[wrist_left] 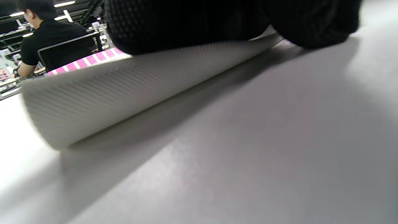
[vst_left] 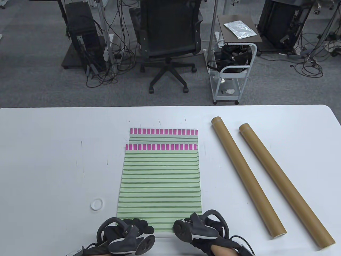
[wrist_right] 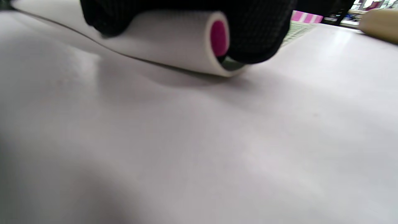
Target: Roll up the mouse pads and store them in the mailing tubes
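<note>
Both hands, left hand (vst_left: pixel 125 234) and right hand (vst_left: pixel 199 229), curl gloved fingers round the rolled near edge of the top mouse pad (vst_left: pixel 159 184) at mid-table; uneven pressure could skew or spring the roll; tubes (vst_left: pixel 246 176) wait right.

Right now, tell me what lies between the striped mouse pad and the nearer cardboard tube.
Nothing: in the table view, only bare white table separates the mouse pad from the nearer tube.

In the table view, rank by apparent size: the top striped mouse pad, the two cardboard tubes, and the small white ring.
1. Top mouse pad, the largest area.
2. The right tube and left tube: they look alike; the right one lies nearer the camera, so I won't rank them.
3. White ring, by far the smallest.
</note>
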Motion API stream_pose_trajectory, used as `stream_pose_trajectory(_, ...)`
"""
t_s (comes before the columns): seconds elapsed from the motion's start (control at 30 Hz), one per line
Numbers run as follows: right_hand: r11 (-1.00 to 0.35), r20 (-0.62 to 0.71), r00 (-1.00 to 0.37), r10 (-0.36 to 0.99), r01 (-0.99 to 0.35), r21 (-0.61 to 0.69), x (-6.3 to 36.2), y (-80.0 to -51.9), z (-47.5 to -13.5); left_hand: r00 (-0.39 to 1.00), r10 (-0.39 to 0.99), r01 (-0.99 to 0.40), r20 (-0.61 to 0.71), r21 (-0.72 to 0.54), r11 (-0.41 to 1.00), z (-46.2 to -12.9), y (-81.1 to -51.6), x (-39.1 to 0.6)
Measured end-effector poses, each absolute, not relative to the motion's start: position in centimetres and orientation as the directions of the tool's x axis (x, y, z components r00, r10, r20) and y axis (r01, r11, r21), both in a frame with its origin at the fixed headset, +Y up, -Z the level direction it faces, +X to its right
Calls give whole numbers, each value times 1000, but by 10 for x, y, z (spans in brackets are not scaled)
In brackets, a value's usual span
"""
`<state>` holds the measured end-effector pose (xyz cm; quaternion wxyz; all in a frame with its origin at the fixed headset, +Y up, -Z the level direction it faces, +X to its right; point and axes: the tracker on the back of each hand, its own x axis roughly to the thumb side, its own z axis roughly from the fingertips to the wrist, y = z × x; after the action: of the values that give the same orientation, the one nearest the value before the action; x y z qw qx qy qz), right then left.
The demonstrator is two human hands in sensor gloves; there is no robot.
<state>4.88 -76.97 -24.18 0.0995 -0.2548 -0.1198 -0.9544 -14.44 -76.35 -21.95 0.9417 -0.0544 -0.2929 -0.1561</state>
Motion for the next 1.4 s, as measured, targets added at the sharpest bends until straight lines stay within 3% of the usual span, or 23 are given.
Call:
stream_pose_trajectory(0.17,-943,566,-800,-199,314,113,41,-771,-234,776,-275,336,567,-4,942,-224,-763,-143)
stream_pose_trajectory(0.3,-957,635,-729,-257,285,-60,39,-766,-226,766,-284,340,576,12,940,-223,-762,-142)
stream_pose_trajectory(0.5,-942,623,-740,-253,334,14,35,-763,-221,756,-310,352,577,42,935,-219,-763,-141)
stream_pose_trajectory(0.63,-927,631,-699,-336,366,-88,34,-766,-218,758,-304,346,577,39,937,-219,-763,-142)
stream_pose_trajectory(0.8,-913,634,-686,-358,400,-82,31,-769,-217,763,-292,340,576,26,940,-221,-765,-144)
stream_pose_trajectory(0.9,-896,647,-645,-407,421,-144,31,-771,-216,783,-239,309,574,-25,951,-225,-765,-147)
stream_pose_trajectory(1.23,-945,655,-690,-307,304,-122,37,-761,-228,840,-169,258,516,-107,960,-239,-763,-156)
stream_pose_trajectory(1.4,-980,639,-758,-133,197,30,43,-760,-245,878,-47,173,476,-225,959,-251,-763,-162)
